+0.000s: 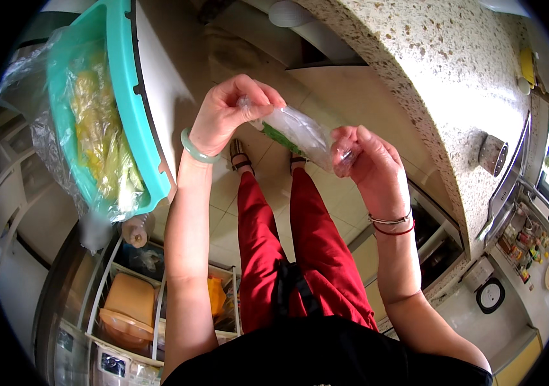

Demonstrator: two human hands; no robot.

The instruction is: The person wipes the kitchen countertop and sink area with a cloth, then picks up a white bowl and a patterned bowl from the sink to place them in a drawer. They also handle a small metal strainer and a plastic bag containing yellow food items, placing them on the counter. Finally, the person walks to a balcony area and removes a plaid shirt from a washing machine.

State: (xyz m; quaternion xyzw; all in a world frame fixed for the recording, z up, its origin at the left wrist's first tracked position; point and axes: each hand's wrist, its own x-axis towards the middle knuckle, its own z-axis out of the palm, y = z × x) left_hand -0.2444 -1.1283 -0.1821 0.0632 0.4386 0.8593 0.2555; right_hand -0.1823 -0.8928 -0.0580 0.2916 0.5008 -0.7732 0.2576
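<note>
A clear plastic bag with green leaves [300,134] is between the two hands: the left hand [239,106] is at its left end, the right hand [368,153] at its right end. Below it lies the pale tiled floor [223,226]. To the left is the long turquoise plastic basket [134,122]; inside it lie yellow-green leafy vegetables [98,128] under clear thin film [35,138], which hangs over the left rim. At lower left, beside the left forearm, an orange-brown plastic box [131,299] sits in a white-framed drawer [157,321]. To the right is the speckled stone counter [441,83], with a perforated metal cylinder [493,156] on it.
</note>
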